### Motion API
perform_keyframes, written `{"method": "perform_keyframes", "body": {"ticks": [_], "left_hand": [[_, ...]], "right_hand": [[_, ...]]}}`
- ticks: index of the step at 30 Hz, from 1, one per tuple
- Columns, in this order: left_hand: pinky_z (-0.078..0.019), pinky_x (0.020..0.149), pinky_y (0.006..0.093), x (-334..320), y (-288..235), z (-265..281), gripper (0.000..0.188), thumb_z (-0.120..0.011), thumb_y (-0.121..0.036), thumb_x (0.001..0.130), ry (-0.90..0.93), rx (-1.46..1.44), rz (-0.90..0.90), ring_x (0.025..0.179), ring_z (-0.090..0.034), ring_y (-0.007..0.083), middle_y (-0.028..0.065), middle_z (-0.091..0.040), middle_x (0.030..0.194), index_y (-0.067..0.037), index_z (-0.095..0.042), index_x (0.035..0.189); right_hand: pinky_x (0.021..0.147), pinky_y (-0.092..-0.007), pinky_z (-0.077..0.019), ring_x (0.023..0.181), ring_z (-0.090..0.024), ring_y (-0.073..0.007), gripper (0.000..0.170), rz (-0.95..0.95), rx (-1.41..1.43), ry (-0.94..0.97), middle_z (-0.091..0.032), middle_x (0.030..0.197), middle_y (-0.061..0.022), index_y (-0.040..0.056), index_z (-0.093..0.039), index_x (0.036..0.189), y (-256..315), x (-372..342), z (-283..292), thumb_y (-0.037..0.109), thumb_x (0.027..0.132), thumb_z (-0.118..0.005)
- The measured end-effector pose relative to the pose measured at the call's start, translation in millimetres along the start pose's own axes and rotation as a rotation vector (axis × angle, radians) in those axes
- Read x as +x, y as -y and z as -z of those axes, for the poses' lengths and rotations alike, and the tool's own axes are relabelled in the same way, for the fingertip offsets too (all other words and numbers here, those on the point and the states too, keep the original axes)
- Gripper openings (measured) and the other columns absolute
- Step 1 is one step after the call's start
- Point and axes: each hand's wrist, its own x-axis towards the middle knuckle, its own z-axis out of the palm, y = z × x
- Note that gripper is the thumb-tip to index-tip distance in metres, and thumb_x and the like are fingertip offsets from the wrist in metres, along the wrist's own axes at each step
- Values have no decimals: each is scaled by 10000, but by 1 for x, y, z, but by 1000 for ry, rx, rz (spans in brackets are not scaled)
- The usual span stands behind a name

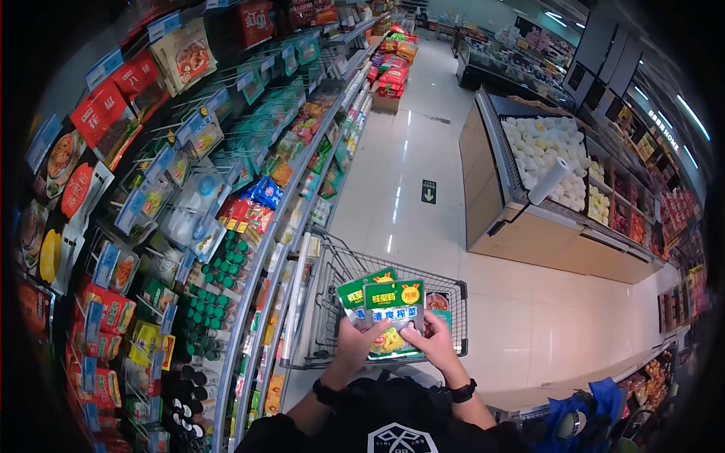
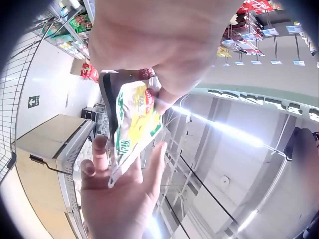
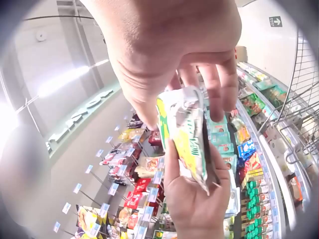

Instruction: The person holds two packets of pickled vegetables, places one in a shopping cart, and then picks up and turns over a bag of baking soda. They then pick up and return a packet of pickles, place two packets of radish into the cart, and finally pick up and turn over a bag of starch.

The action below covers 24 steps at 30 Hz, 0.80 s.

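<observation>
In the head view my left hand (image 1: 357,346) grips the lower left part of two green and silver packets of pickled mustard, its thumb across the front. The front packet (image 1: 393,294) faces me, with yellow pickle pictured low down. Behind it, fanned to the left, shows the other packet (image 1: 352,290). My right hand (image 1: 438,341) holds the front packet's lower right edge, thumb on the face. In the left wrist view the right hand (image 2: 117,204) has its fingers behind the packets and its thumb spread in front. The right wrist view shows the left hand (image 3: 197,201) underneath.
A wire shopping cart (image 1: 451,285) stands below the packets, with a teal packet (image 1: 439,304) inside. Shelves of hanging bags and green-capped jars (image 1: 226,264) line the left. A produce stand (image 1: 544,245) with pale round produce is to the right. Tiled floor (image 1: 400,181) runs between.
</observation>
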Motion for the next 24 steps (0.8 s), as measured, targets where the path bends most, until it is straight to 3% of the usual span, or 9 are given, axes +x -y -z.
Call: {"method": "perform_keyframes", "body": {"ticks": [3,5,7,8,9,12,17,24], "left_hand": [[-586,891,326,-5,0,-2,382,-734,24,894,3,99,36,1021,-703,169,89,-707,1139,4,-593,1248],[-584,879,319,-6,-4,-6,355,-737,-5,906,26,89,0,1007,-702,156,87,-707,1135,9,-598,1232],[-578,824,284,-5,-6,-6,263,-742,-67,931,-95,39,36,953,-696,111,76,-727,1081,19,-654,1163],[-574,838,289,-2,-2,-1,249,-720,-90,955,-126,-4,40,950,-695,117,76,-724,1100,18,-653,1170],[-574,838,289,1,-2,4,249,-720,-90,955,-122,-10,33,950,-695,117,76,-724,1100,18,-653,1170],[-569,851,292,-3,-22,7,250,-701,-93,968,-140,-40,-25,957,-695,130,74,-720,1105,19,-644,1185],[-564,859,298,-5,-42,32,294,-704,-115,968,-137,-24,-43,979,-690,132,84,-715,1127,20,-628,1217],[-542,848,283,-5,-44,71,281,-739,-96,938,-311,144,-160,950,-686,118,68,-724,1105,12,-658,1184]], "right_hand": [[730,-205,-534,838,-643,-45,325,-25,-20,-33,-707,993,0,1,-643,1187,-6,-1,1,48,895,-780],[686,-187,-510,778,-634,-28,302,-39,-69,-36,-713,956,10,5,-653,1170,-1,-5,4,39,896,-776],[602,-145,-417,713,-532,27,266,3,-27,-145,-670,869,59,2,-674,1147,-3,-6,7,61,908,-776],[670,-170,-490,781,-621,-12,286,0,30,-172,-720,958,4,2,-655,1166,1,-7,11,58,910,-770],[670,-170,-490,781,-621,-12,286,8,23,-170,-720,958,4,2,-655,1166,6,-7,16,58,910,-770],[869,-266,-557,948,-707,-123,350,77,114,-361,-734,1102,-92,-8,-601,1225,9,-13,43,64,920,-756],[850,-257,-535,933,-666,-97,290,150,-33,-496,-715,1066,-58,3,-608,1172,24,-46,87,65,926,-748],[883,-280,-521,968,-655,-120,315,173,-112,-701,-702,1071,-58,5,-617,1167,21,-101,125,97,907,-768]]}}
